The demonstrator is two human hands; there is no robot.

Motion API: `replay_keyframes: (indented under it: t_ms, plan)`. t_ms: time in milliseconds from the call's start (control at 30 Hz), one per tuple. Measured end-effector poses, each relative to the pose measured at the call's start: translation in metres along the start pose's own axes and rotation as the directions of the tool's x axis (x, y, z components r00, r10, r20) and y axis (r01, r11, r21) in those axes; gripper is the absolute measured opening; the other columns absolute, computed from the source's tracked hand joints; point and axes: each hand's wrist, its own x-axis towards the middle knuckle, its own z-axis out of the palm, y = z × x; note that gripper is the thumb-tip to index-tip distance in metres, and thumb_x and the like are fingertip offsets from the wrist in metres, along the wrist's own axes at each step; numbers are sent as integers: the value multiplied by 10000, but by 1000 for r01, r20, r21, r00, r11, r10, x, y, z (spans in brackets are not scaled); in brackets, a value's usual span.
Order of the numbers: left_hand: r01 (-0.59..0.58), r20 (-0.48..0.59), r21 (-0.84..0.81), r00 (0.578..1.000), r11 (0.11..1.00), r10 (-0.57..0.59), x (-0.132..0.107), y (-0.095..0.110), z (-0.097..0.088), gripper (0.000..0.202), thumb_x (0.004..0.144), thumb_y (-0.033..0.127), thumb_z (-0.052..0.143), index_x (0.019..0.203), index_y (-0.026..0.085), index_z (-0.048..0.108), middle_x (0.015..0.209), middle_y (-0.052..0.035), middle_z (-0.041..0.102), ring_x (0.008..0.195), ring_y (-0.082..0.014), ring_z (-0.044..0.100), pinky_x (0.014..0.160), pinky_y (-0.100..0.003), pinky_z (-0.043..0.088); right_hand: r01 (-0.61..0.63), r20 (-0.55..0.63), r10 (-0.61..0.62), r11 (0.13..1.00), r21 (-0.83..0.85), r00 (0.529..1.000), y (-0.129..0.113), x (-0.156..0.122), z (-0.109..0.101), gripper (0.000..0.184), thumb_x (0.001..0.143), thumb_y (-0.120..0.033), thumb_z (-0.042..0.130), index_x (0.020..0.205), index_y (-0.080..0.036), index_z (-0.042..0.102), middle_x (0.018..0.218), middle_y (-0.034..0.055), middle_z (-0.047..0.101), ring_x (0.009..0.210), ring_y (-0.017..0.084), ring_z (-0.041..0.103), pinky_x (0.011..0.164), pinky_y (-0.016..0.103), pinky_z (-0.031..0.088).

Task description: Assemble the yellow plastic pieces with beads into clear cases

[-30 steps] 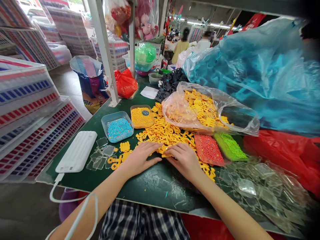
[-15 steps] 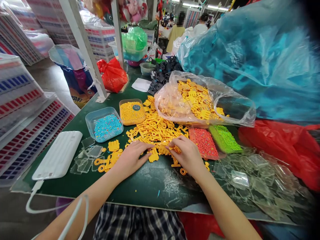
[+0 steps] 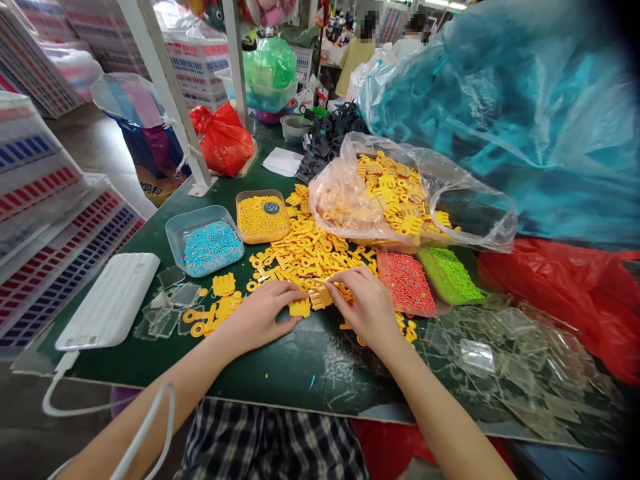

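My right hand pinches a flat yellow plastic piece with a comb-like edge, at the near side of a heap of loose yellow plastic parts. Facing it, my left hand rests low over the table with thumb and fingers apart, the fingertips close to that piece. Another yellow piece lies between the left thumb and forefinger; whether they touch it I cannot tell. More yellow parts lie left of the left hand.
Tubs of blue beads, yellow beads, red beads and green beads surround the heap. Behind is a clear bag of yellow parts. Clear plastic plates lie right; a white power bank with cable lies left.
My right hand has moved slightly left and now has the yellow piece tilted in its fingertips. My left thumb has dropped lower, away from its fingers. The view has shifted slightly.
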Motion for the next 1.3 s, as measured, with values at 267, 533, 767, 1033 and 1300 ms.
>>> replay_keyframes:
  t_ms: [267, 533, 767, 1033, 1300]
  plan:
    - [56, -90, -59, 994, 997, -61, 0, -6, 1, 268, 911, 312, 536, 1110, 193, 672, 1149, -85, 675, 1078, -232, 611, 984, -408, 487, -3, 28, 2, 1000, 28, 1000, 10, -2, -1, 207, 976, -295, 477, 861, -186, 611, 819, 66, 666, 793, 203, 590, 679, 320, 450]
    - [138, -142, -202, 975, 970, -169, -2, -3, -6, 237, 872, 276, 536, 984, 199, 731, 1071, -50, 736, 1006, -199, 683, 952, -348, 531, -20, 42, 17, 996, 83, 999, 8, -3, 2, 221, 980, -309, 467, 870, -190, 618, 823, 62, 667, 815, 205, 593, 705, 329, 456]
    - [180, -306, -375, 902, 909, -305, -2, 5, -14, 233, 855, 357, 573, 912, 187, 722, 925, -47, 752, 845, -183, 698, 819, -311, 568, -19, 36, 15, 992, 128, 999, 2, -4, 2, 231, 977, -304, 471, 871, -176, 632, 818, 61, 668, 798, 195, 610, 690, 316, 464]
    - [165, 116, -437, 985, 884, -126, -4, 18, -9, 195, 833, 313, 592, 941, 191, 699, 693, 7, 680, 587, -106, 617, 594, -201, 504, -87, 80, 74, 982, 165, 994, -4, -6, 5, 262, 965, -348, 485, 864, -194, 673, 800, 54, 680, 757, 188, 626, 700, 322, 475]
    - [134, 23, -123, 991, 983, -132, 0, 14, -3, 169, 876, 264, 551, 988, 220, 670, 803, 4, 699, 712, -146, 655, 669, -242, 486, -119, 94, 102, 973, 196, 990, -12, -8, 15, 252, 954, -358, 505, 858, -211, 686, 793, 48, 675, 749, 177, 624, 687, 299, 471]
